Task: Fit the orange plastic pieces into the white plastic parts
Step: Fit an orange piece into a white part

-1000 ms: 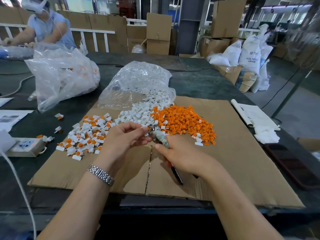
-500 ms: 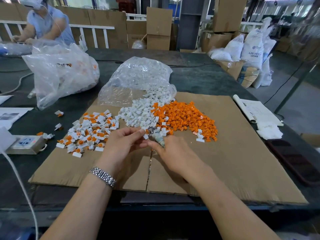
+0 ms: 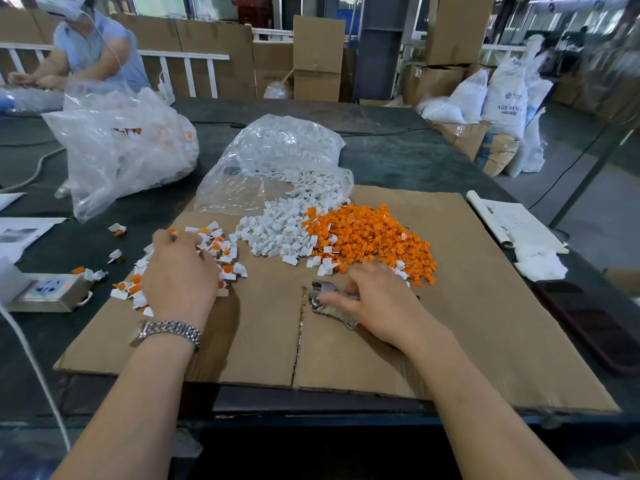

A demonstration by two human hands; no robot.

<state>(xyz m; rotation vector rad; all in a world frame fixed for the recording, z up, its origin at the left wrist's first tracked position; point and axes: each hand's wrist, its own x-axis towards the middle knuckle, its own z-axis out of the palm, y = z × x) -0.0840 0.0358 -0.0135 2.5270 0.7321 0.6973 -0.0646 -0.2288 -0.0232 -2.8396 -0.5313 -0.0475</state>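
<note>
A heap of loose orange plastic pieces [image 3: 374, 237] lies on the cardboard sheet [image 3: 467, 323], touching a heap of white plastic parts [image 3: 277, 233] to its left. Further left is a scatter of white parts with orange pieces fitted in them [image 3: 225, 251]. My left hand [image 3: 180, 275] rests palm down on that scatter, fingers bent loosely; I see nothing held in it. My right hand [image 3: 377, 299] grips a metal pliers-like tool [image 3: 320, 299] low on the cardboard, just in front of the orange heap. The tool's handle is hidden under the hand.
A clear bag of white parts [image 3: 277, 157] spills onto the cardboard; a second bag [image 3: 117, 143] stands at the left. A power strip [image 3: 52, 289] sits left; papers [image 3: 512, 223], a tissue [image 3: 540, 265] and a dark phone [image 3: 588, 320] lie right. Another person [image 3: 93, 46] works at the far left.
My hands have parted. The left hand moved left from the tool's tip onto the fitted pieces. The right hand lowered the tool toward the cardboard.
</note>
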